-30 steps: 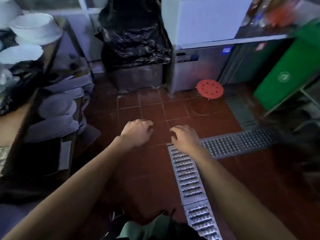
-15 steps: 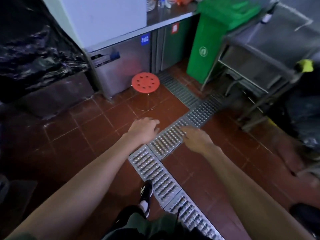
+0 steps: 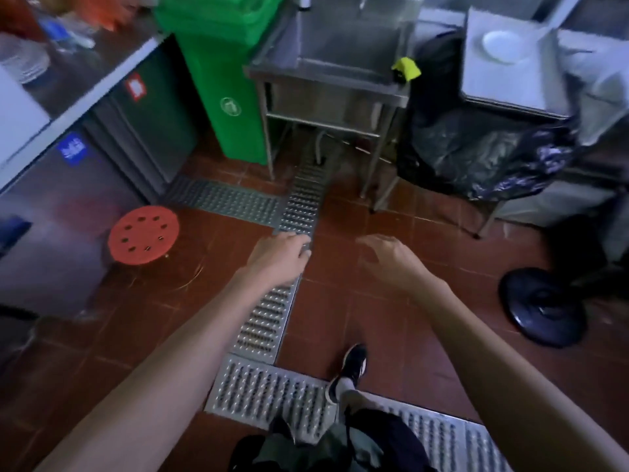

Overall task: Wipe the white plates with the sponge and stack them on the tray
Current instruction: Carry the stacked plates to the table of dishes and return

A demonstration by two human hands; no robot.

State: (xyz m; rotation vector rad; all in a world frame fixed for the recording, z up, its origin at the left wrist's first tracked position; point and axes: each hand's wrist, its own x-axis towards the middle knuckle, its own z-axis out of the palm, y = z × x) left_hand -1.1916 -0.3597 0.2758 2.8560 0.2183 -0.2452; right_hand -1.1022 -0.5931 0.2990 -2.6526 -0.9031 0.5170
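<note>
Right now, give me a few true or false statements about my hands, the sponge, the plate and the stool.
1. Both hands hold nothing. True: left hand and right hand are empty.
2. The sponge lies on the floor. False: it sits on the sink rim.
3. A plate rests on the counter at right. True.
4. The stool is green. False: it is red; the bin is green.

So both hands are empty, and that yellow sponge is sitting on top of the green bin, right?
Not quite. In the head view the yellow sponge sits on the front right corner of the steel sink's rim, not on the green plastic bin left of the sink. The rest holds: the left hand and the right hand are both empty.
</note>
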